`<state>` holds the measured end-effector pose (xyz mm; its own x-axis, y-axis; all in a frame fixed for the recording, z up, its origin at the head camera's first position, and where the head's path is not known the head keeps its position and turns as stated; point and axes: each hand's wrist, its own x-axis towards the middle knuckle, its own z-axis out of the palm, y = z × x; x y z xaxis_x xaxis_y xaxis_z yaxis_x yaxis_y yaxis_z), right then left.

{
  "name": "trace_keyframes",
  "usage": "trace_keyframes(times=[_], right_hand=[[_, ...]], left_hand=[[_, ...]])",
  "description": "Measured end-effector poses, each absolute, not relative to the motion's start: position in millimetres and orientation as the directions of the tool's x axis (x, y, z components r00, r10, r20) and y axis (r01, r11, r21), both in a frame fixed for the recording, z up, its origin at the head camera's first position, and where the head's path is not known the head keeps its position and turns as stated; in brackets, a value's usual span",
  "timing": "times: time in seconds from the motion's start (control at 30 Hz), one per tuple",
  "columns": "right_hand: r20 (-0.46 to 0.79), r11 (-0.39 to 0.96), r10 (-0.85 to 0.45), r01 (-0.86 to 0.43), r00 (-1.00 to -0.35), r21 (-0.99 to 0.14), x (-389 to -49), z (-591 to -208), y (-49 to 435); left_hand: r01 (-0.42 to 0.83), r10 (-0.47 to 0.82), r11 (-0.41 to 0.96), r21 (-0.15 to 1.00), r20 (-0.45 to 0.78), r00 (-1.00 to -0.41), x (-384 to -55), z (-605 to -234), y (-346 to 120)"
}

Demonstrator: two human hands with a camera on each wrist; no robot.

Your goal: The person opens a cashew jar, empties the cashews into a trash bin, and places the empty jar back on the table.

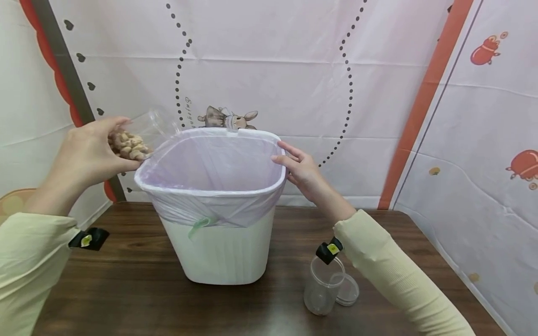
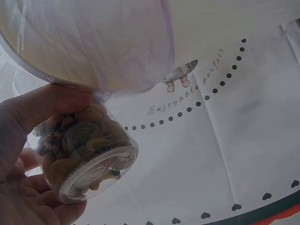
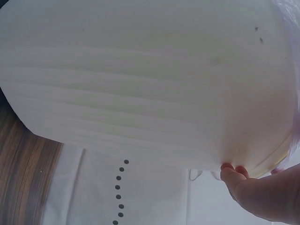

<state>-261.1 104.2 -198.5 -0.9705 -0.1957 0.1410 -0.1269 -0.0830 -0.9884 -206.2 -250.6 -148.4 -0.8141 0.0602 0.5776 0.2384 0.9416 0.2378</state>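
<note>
My left hand [image 1: 86, 147] grips a clear plastic jar [image 1: 153, 123] beside the bin's left rim. The jar lies tilted, its mouth end toward the bin. Brown and cream lumps [image 1: 130, 145] sit toward its base; their exact kind is unclear. In the left wrist view, the jar's round base [image 2: 101, 173] shows with fingers around it. A white trash bin [image 1: 222, 254] stands upright, lined with a pale purple bag [image 1: 218, 163] folded over its rim. My right hand [image 1: 304, 172] pinches the bin's right rim, thumb inside and fingers outside; fingertips [image 3: 227, 168] touch the outer wall.
On the brown wooden table [image 1: 138, 289], a clear jar [image 1: 320, 291] stands at the front right. A clear round lid [image 1: 348, 291] lies beside it. A printed white cloth [image 1: 269, 56] hangs behind and along the sides. A green strip [image 1: 201, 225] hangs from the bag.
</note>
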Motion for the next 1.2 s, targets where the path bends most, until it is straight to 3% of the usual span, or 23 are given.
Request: trace_keyframes(times=[0.97, 1.2], right_hand=[[0.143, -0.069, -0.197, -0.131, -0.97, -0.989, -261.3, -199.0, 103.5], [0.142, -0.087, -0.196, -0.127, -0.97, -0.988, -261.1, -198.5, 102.7]], left_hand=[[0.251, 0.185, 0.967, 0.053, 0.534, -0.825, -203.6, -134.4, -244.4], [0.277, 0.234, 0.961, -0.004, 0.544, -0.806, -200.9, -132.9, -240.8]])
